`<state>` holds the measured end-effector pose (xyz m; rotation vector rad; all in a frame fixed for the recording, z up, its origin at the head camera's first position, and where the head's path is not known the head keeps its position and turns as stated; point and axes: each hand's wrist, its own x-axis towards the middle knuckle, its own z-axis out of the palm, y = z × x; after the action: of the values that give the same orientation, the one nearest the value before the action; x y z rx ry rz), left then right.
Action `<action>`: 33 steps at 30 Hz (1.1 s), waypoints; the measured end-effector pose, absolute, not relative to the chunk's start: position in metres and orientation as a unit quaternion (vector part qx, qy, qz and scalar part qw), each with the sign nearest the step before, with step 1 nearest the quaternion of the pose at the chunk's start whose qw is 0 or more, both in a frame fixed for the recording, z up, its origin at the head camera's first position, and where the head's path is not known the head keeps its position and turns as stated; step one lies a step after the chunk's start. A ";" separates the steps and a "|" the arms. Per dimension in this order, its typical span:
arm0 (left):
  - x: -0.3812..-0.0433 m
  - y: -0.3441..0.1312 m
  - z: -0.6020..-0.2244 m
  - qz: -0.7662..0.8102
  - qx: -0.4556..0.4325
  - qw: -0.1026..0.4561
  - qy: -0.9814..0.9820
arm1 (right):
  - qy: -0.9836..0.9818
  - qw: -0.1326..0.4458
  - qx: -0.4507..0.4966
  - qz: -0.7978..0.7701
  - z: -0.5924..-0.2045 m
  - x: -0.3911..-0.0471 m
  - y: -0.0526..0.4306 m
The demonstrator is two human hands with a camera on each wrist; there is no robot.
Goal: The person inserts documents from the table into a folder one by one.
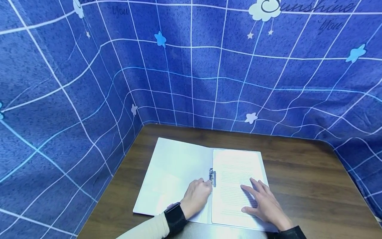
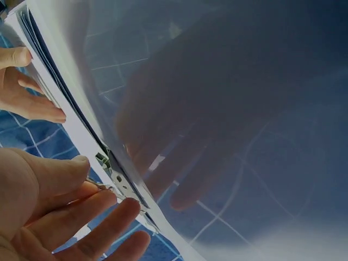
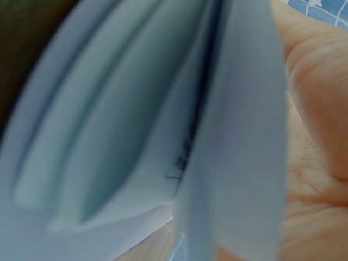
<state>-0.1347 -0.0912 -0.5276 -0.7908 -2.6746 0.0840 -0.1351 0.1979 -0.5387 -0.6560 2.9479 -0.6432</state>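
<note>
A white folder (image 1: 176, 166) lies spread flat on the table, with a metal lever clip (image 1: 212, 176) along its spine. A stack of printed sheets (image 1: 231, 162) lies on the right side of it. At the lower end of the clip is my left hand (image 1: 197, 196), its fingers curled; in the left wrist view its thumb and fingers pinch the clip's thin metal lever (image 2: 103, 186). My right hand (image 1: 264, 202) rests on the sheets, fingers spread. The right wrist view has page edges (image 3: 125, 136) fanned beside the palm, blurred.
The brown wooden table (image 1: 310, 186) extends right of the folder and behind it. A blue curtain (image 1: 191, 59) with white grid lines and stars hangs at the back and both sides. Dark bands (image 1: 175, 217) circle both wrists.
</note>
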 end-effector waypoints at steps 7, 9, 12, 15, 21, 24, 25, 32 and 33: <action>-0.133 -0.088 -0.528 0.099 -0.297 0.171 -0.934 | 0.957 0.036 -0.205 -0.201 -0.540 -0.136 0.198; -0.132 -0.086 -0.527 0.107 -0.306 0.173 -0.930 | 0.957 0.038 -0.204 -0.201 -0.540 -0.136 0.199; -0.130 -0.083 -0.526 0.115 -0.312 0.174 -0.927 | 0.958 0.039 -0.203 -0.200 -0.540 -0.136 0.199; -0.129 -0.081 -0.527 0.120 -0.310 0.173 -0.927 | 0.958 0.039 -0.203 -0.200 -0.540 -0.136 0.199; -0.129 -0.083 -0.529 0.110 -0.305 0.169 -0.931 | 0.957 0.039 -0.204 -0.202 -0.538 -0.136 0.198; -0.129 -0.084 -0.530 0.106 -0.305 0.162 -0.932 | 0.958 0.044 -0.200 -0.201 -0.536 -0.136 0.197; -0.129 -0.084 -0.530 0.107 -0.305 0.157 -0.933 | 0.958 0.046 -0.198 -0.200 -0.536 -0.136 0.197; -0.127 -0.083 -0.530 0.124 -0.304 0.158 -0.931 | 0.959 0.046 -0.198 -0.198 -0.537 -0.135 0.197; -0.127 -0.083 -0.531 0.124 -0.305 0.160 -0.931 | 0.959 0.047 -0.198 -0.198 -0.537 -0.134 0.197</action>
<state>-0.1272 -0.0834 -0.5307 -0.8711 -2.6593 0.3554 -0.1345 0.1967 -0.5373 -0.6040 2.9255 -0.6053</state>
